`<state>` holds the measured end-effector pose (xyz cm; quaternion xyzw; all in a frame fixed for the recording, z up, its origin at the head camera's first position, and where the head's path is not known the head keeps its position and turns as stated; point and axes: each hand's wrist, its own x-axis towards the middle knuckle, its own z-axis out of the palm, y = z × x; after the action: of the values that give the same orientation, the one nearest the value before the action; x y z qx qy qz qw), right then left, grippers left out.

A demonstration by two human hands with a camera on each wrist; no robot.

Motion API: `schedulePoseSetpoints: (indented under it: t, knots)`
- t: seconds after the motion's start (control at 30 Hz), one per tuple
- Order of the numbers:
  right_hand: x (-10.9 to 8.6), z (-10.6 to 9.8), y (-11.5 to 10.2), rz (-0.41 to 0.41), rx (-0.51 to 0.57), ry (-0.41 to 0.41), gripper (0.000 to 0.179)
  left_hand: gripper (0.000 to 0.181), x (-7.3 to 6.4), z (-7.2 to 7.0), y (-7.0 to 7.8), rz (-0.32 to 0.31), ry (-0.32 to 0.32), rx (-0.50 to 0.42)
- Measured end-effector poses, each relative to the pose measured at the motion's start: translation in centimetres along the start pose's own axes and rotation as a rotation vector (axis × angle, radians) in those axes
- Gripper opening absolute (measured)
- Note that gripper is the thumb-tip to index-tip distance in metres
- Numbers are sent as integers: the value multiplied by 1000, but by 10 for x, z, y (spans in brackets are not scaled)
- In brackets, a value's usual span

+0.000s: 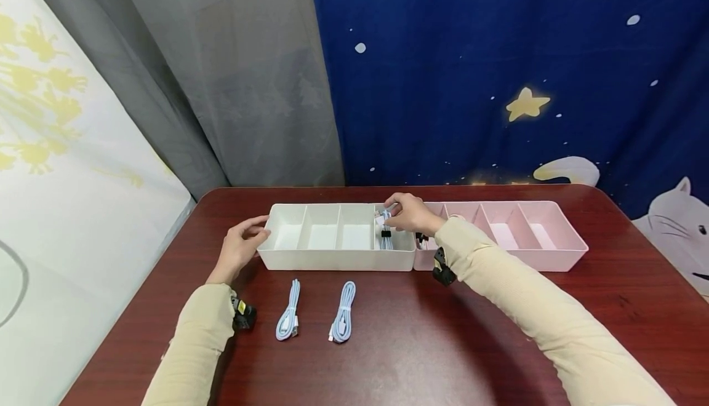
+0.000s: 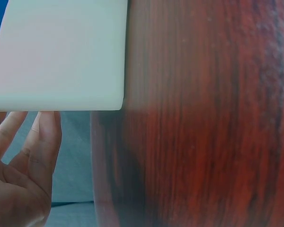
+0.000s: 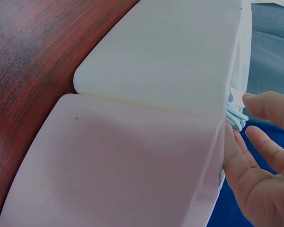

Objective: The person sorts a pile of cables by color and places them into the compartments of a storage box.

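Note:
My left hand (image 1: 239, 247) touches the left end of a white divided organizer box (image 1: 338, 261), its fingers extended against the end wall in the left wrist view. Over the rightmost compartment of that box, my right hand (image 1: 411, 214) has thumb and fingertips around a coiled light-blue cable (image 1: 386, 240) bound with a black tie. In the right wrist view the loops of this cable (image 3: 235, 118) show just above the rim, between thumb and fingers. Two more coiled light-blue USB cables, one on the left (image 1: 288, 312) and one further right (image 1: 343, 312), lie in front of the white box.
A pink divided organizer box (image 1: 554, 261) stands end to end with the white one. Something with black parts (image 1: 422, 240) lies in its left compartment, partly hidden by my right arm. The brown wooden table (image 1: 399, 344) meets hanging curtains (image 1: 266, 74) at its back edge.

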<state>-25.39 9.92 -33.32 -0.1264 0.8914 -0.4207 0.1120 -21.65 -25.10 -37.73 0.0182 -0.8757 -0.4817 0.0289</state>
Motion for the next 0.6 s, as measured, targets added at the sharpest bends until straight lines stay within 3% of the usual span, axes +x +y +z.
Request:
schedulePoseSetpoints:
  t: [0.4,0.6]
  knots:
    - [-5,-3,1,-28,-33,53,30,43,-1,0,-1,-7,-7,-2]
    - [-7,-3,3,-39,3,54,30,43,-1,0,0,-13,-5,-2]
